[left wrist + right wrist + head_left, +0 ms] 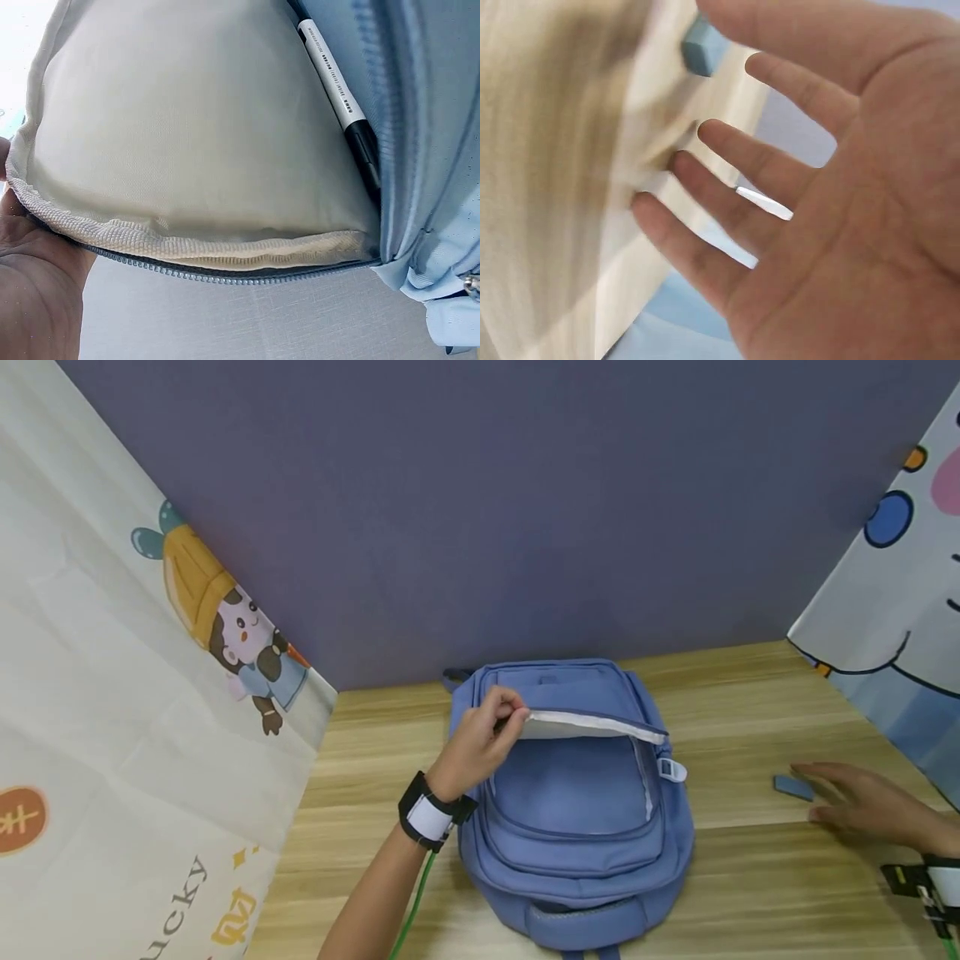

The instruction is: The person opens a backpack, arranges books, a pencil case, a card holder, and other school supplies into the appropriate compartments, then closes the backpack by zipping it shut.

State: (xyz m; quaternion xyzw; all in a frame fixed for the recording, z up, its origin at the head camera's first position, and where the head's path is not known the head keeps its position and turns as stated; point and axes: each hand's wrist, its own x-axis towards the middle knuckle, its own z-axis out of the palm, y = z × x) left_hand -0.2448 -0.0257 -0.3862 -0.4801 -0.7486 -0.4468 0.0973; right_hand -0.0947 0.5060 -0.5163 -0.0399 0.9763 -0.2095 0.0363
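Note:
A blue backpack (585, 889) lies on the wooden table with its front pocket unzipped. My left hand (480, 743) pinches the edge of the pocket's flap (577, 725) and holds it raised, showing the pale lining (187, 135). Inside the pocket, in the left wrist view, a white marker with a black cap (334, 75) lies along the fold. Over the table at the right, my right hand (873, 806) has its fingers spread, close to a small blue-grey block (793, 787). The right wrist view shows the palm holding nothing; whether a fingertip touches the block I cannot tell.
The wooden table (738, 693) meets a dark blue-grey panel (562, 527) behind the backpack. Printed curtains hang at the left (97, 610) and right (862, 602). A green cable (416, 902) runs from the left wrist strap.

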